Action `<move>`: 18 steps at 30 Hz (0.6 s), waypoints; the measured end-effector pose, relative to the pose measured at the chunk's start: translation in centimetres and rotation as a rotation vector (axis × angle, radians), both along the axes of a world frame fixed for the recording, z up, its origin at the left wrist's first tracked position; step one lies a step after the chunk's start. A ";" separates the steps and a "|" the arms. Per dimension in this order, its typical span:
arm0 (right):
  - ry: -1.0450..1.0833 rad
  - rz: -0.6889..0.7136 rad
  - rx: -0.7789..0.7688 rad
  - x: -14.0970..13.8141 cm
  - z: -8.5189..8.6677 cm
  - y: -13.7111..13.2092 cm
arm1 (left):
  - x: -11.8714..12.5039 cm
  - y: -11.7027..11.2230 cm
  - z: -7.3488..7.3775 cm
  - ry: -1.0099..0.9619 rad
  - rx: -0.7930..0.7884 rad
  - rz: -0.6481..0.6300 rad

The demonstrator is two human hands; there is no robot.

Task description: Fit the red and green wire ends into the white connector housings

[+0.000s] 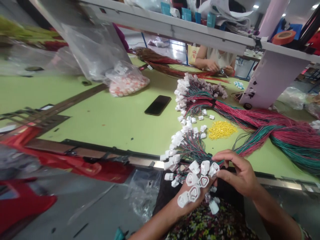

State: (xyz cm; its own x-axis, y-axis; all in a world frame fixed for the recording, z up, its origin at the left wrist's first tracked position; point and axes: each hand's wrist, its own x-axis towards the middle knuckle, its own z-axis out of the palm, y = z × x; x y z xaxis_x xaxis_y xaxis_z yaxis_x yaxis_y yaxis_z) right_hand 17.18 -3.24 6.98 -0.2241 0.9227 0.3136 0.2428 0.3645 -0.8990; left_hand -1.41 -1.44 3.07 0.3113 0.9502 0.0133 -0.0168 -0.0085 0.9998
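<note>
At the table's near edge, my right hand (237,173) pinches a white plastic connector (214,169) between thumb and fingers. My left hand (200,191) is under a fan of white connectors (193,193), closed around their thin wires; its fingers are mostly hidden. These connectors lie over the back of that hand and wrist, several with their open faces towards me. More white connectors (177,140) on green and red wires spill over the edge just to the left. A small pile of yellow pieces (222,130) lies beyond my right hand.
A thick wire bundle (250,115) with white connector ends runs off to the right. A black phone (158,105) and a clear bag of orange-and-white pieces (128,83) lie on the green table (100,116). Across it sits another person (216,61). A shelf (170,28) spans above.
</note>
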 end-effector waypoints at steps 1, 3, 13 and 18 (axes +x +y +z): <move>0.030 0.028 0.007 -0.2 -0.1 0.1 | 0.0 -0.1 0.1 0.006 0.012 -0.019; 0.056 0.032 0.044 -0.3 -0.3 0.2 | -0.2 -0.2 0.2 0.011 0.030 -0.039; -0.142 -0.012 0.014 1.2 -1.1 2.0 | -0.3 -0.2 -0.2 -0.113 -0.175 -0.030; -0.693 -0.216 -0.092 2.9 -3.9 7.5 | -0.2 -0.3 -0.6 -0.078 -0.142 0.035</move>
State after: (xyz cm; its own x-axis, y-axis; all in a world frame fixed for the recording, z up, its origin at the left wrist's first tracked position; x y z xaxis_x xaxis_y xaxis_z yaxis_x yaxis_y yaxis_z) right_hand 20.09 4.28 3.05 -0.1534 0.9845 0.0852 0.8247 0.1751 -0.5378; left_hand -1.65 -1.69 2.43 0.2811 0.9546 -0.0990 -0.0963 0.1307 0.9867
